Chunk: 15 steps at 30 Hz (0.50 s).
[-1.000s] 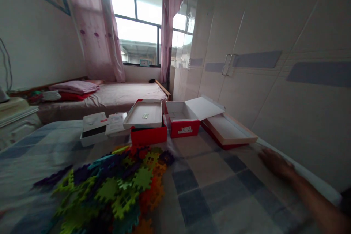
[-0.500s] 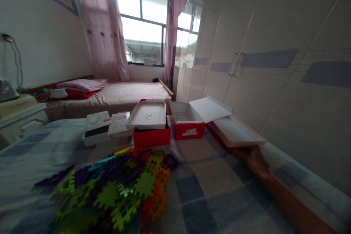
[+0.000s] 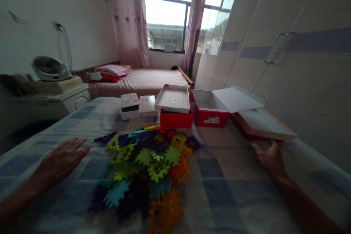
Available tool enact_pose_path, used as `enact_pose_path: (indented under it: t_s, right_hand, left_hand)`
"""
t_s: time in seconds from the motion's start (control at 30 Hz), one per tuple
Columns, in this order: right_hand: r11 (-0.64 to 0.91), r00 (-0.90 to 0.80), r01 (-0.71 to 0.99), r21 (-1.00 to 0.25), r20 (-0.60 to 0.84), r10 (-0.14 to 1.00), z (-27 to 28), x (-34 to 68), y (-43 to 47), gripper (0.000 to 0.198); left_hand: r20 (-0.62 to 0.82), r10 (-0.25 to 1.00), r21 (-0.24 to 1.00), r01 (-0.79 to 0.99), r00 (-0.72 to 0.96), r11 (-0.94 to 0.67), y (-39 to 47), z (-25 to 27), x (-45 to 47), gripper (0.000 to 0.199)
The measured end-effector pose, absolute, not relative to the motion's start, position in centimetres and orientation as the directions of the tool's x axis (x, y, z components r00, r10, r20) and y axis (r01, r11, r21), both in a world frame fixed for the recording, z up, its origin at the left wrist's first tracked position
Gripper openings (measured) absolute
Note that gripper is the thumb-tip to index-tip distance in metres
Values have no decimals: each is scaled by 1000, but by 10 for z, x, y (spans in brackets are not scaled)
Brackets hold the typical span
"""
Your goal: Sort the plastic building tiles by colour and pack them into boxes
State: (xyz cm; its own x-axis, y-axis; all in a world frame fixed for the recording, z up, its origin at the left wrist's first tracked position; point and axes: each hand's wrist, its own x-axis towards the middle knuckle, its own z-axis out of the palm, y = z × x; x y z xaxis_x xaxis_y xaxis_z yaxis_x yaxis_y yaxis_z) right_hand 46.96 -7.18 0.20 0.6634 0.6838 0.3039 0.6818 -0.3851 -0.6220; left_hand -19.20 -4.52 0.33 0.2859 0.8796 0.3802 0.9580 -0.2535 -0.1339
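A heap of colourful gear-edged plastic tiles (image 3: 159,170) in green, purple, teal and orange lies on the checked bedspread (image 3: 216,181). To the left of the heap is my left hand (image 3: 67,155), fingers stretched out, holding nothing. My right hand (image 3: 270,157) is low over the cloth at the near edge of a shallow red and white box (image 3: 265,124). Its fingers are apart; whether they touch the box I cannot tell. Left of that box stands an open red box (image 3: 211,117) with its white lid flap raised.
Another red box (image 3: 177,119) carries a white tray-like lid (image 3: 172,98). Beside it sit a small white box (image 3: 130,111) and a white lid (image 3: 148,104). Wardrobe doors (image 3: 309,76) rise along the right. A fan (image 3: 51,67) and a second bed (image 3: 153,78) are farther back.
The view has swung left and down. My left hand has come into sight on the left. The fingers of my right hand, earlier against the shallow box's near corner, now show spread.
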Motion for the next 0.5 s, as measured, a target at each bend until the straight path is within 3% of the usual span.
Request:
enact_pose_path:
  t_s: [0.07, 0.13, 0.23, 0.33, 0.5]
  right_hand:
    - [-179, 499, 674, -717, 263, 825, 12, 424, -77, 71]
    - [38, 162, 680, -733, 200, 966, 24, 374, -77, 59]
    - [289, -184, 698, -655, 226, 957, 32, 315, -67, 57]
    - [371, -269, 708, -601, 256, 928, 26, 287, -55, 55]
    - [397, -265, 757, -519, 311, 913, 11, 292, -56, 39]
  left_hand:
    - [333, 910, -48, 968, 248, -247, -30, 17, -154, 43]
    - [317, 905, 80, 943, 283, -323, -14, 33, -109, 48]
    - [360, 894, 263, 891, 266, -371, 5, 46, -55, 53]
    - [363, 905, 396, 843, 220, -363, 15, 42, -40, 58]
    - [217, 965, 551, 797, 150, -248, 13, 24, -60, 64]
